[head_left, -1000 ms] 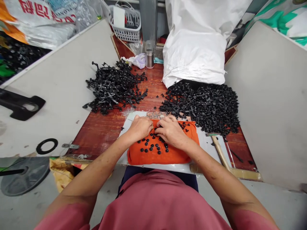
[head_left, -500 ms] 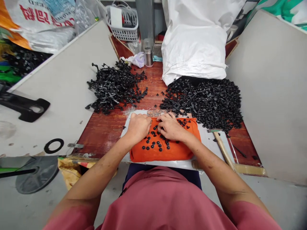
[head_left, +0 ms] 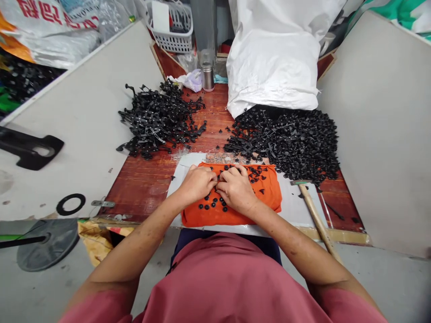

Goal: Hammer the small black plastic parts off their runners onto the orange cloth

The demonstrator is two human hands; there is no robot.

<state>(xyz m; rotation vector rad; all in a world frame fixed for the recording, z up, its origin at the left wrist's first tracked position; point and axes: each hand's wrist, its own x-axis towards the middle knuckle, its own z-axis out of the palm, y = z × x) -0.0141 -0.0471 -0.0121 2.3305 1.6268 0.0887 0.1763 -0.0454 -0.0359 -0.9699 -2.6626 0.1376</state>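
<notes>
- Head view: pale grey panels stand at both sides of the frame, the left panel (head_left: 77, 116) with a black slotted part (head_left: 28, 154) against it at mid left, the right panel (head_left: 380, 134) beside the piles.
- Between them lies a reddish-brown wood-grain tabletop (head_left: 134, 184).
- Upper right of centre, a white woven-look sack (head_left: 272, 67) rests at the rear edge of the right-hand heap.
- Upper left corner: a printed plastic bag (head_left: 63, 47) in white and orange carries large red Chinese characters and blue Latin capitals, partly cut off and too distorted to read with certainty.
- Right of centre, a broad heap of black plugs (head_left: 296, 143); left of centre, a tangled heap of black studded strips (head_left: 155, 119).
- Lower centre, an orange cloth (head_left: 232, 219) lies over a whitish sheet (head_left: 296, 208).
- Left hand (head_left: 197, 183): over the cloth's left part, fingers curled inward; how tightly the fingertips close, and on what, cannot be told.
- Right hand (head_left: 237, 190): over the cloth's middle, fingers bent, fingertips close to the left hand's; its grip is hidden too.
- Right of the cloth, a wooden-handled hammer (head_left: 314, 213) lies aslant.
- Top, left of centre: a white slotted plastic basket (head_left: 173, 42); below and right of it, a steel flask (head_left: 208, 77).
- Lower left, a flat black ring (head_left: 60, 207).
- Smallest, the round black studs (head_left: 213, 204) sit on the cloth: a cluster just below the fingertips, more above the hands and to the right hand's upper right.
</notes>
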